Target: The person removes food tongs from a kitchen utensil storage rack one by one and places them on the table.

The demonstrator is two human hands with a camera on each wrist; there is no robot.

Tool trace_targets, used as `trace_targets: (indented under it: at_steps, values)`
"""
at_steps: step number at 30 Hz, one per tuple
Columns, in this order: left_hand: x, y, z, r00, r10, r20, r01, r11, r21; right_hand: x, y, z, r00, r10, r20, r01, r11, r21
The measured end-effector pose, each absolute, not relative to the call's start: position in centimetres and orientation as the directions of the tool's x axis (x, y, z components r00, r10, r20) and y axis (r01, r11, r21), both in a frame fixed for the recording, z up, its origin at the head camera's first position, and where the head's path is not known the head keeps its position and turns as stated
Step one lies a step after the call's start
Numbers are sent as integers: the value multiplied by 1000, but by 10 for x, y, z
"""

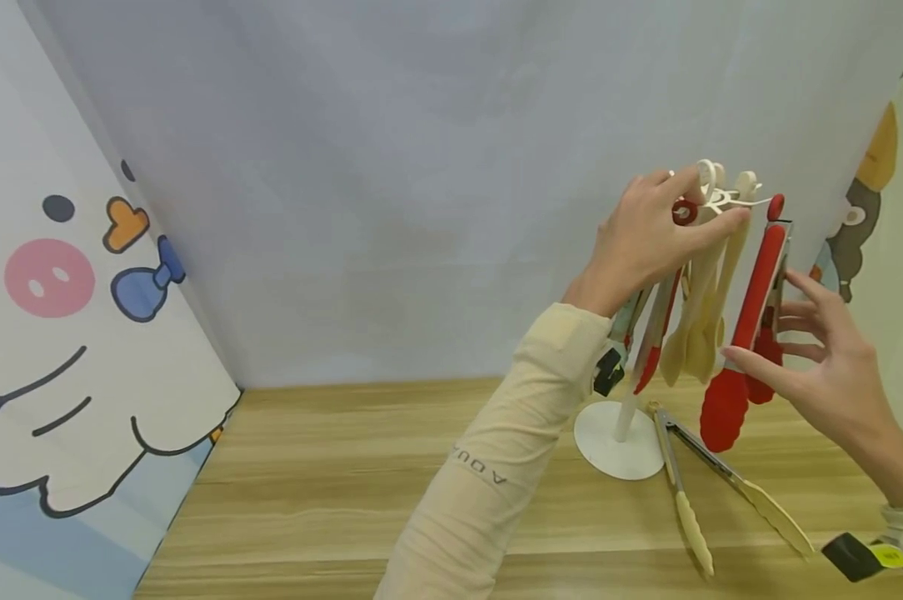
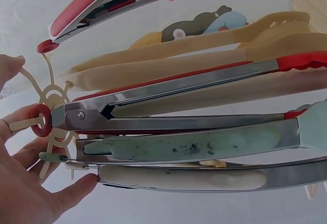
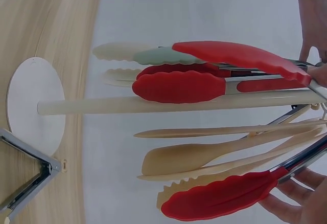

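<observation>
My left hand [image 1: 642,225] holds the top of a white stand, fingers and thumb around its hooked hub [image 2: 52,98]. My right hand [image 1: 834,358] holds red tongs [image 1: 759,287], with the thumb on one arm and the fingers at the other. In the left wrist view, the red ring at the tongs' top lies at the end of a hook. Other tongs hang on the stand: red-tipped ones [image 2: 179,88], pale green ones [image 2: 189,144] and cream ones [image 2: 184,178]. Several beige utensils [image 3: 204,155] hang between them.
The stand's round white base [image 1: 609,454] rests on the wooden table [image 1: 331,483]. Cream-tipped tongs [image 1: 687,517] lie spread on the table beside the base. Behind is a grey cloth backdrop [image 1: 421,208], with a cartoon-printed panel [image 1: 62,358] at the left.
</observation>
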State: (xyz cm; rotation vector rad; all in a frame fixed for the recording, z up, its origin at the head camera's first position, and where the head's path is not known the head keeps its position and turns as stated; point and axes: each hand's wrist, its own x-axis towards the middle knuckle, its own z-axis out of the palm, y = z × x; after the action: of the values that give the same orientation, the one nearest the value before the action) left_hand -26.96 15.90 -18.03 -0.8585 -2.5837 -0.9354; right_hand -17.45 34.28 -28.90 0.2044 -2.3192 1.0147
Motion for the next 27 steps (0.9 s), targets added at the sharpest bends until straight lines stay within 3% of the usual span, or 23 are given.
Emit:
trace_targets:
  at_steps: [27]
  values:
    - [-267, 159, -178, -810, 428, 402, 585, 641, 497, -164, 360, -296, -840, 99, 534, -275, 770, -575]
